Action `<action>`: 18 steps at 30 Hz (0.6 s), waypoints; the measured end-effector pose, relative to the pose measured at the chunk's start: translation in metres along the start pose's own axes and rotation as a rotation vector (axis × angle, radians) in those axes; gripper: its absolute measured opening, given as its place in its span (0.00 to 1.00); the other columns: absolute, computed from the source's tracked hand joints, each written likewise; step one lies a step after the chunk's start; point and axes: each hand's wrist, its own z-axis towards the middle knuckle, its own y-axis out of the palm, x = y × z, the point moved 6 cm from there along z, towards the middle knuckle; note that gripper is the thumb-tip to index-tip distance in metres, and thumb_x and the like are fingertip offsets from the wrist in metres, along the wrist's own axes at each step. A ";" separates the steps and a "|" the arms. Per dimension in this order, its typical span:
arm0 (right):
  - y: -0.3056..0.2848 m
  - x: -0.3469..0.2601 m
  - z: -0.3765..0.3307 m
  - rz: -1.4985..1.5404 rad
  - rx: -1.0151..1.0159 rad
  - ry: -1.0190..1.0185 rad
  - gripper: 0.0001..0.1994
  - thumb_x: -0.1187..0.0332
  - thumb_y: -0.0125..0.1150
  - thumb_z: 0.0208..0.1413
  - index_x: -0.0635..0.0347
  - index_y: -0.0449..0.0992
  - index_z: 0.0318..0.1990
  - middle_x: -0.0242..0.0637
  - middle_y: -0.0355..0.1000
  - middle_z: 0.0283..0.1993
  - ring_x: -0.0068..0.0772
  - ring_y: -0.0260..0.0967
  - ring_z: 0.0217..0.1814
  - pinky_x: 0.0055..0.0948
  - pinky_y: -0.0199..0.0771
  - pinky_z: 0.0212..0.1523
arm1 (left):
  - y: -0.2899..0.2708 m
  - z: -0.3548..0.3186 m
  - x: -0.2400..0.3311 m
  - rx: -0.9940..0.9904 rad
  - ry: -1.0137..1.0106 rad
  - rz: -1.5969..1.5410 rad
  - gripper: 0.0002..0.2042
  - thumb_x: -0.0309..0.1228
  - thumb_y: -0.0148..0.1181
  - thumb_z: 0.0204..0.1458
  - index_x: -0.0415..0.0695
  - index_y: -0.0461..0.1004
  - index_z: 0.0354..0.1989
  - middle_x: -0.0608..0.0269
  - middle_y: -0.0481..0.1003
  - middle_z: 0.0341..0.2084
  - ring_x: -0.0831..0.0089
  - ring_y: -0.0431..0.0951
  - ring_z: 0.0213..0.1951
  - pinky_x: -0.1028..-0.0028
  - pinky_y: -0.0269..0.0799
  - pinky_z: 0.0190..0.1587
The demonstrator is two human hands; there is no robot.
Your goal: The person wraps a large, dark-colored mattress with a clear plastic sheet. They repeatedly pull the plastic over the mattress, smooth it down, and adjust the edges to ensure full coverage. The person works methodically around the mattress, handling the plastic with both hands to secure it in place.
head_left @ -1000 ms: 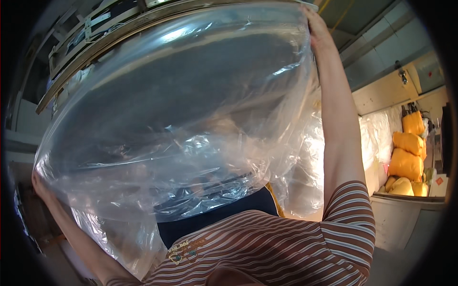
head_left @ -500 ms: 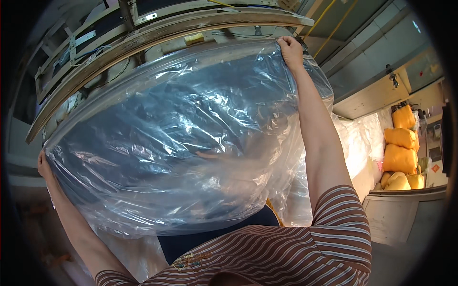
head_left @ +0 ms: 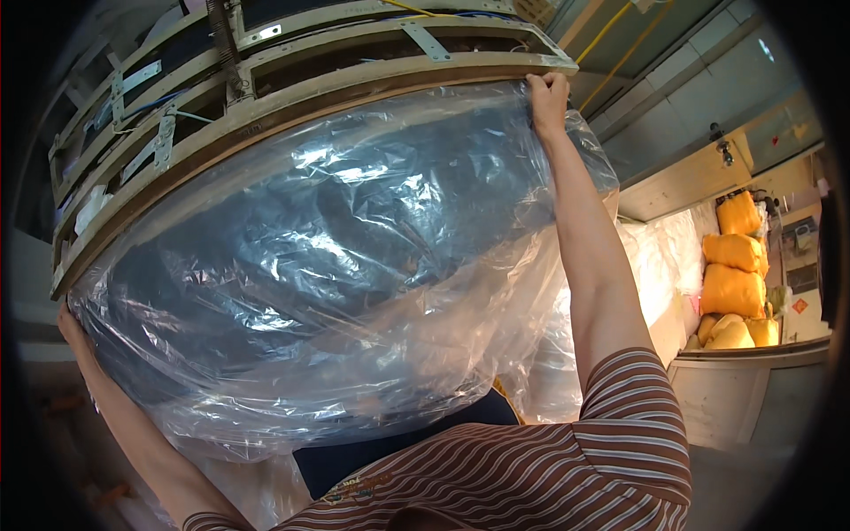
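Lowering since the earlier frame, the clear plastic bag (head_left: 336, 265) is now sitting below the wooden frame (head_left: 292, 88) overhead, with more of the frame's slats and metal brackets showing. I'm holding the bag stretched wide in front of me, arms up and spread. My right hand (head_left: 547, 93) is closed on the bag's upper right corner, fingers pinching the film just under the frame's right end. My left hand (head_left: 71, 323) is gripping the bag's lower left edge, though it's mostly hidden behind the film so I can't tell exactly how the fingers are wrapping.

Progress, as I judge it: the bag is opened out and spread, nothing is inside it yet, and it isn't pulled over anything. A dark blue cushion-like thing (head_left: 398, 438) is showing under the bag's bottom edge, against my striped shirt (head_left: 549, 469); covering or filling is looking like what's left.

Further out, orange-yellow filled sacks (head_left: 735, 265) are stacked at the right, near more clear wrapped bundles (head_left: 664, 257).
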 end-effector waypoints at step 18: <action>-0.069 -0.084 -0.084 0.197 -0.959 -0.013 0.16 0.55 0.52 0.59 0.58 0.68 0.27 0.23 0.60 0.24 0.19 0.57 0.28 0.21 0.58 0.30 | -0.096 -0.098 0.158 0.127 0.301 0.708 0.22 0.44 0.55 0.55 0.37 0.73 0.48 0.55 0.74 0.43 0.65 0.73 0.45 0.70 0.66 0.50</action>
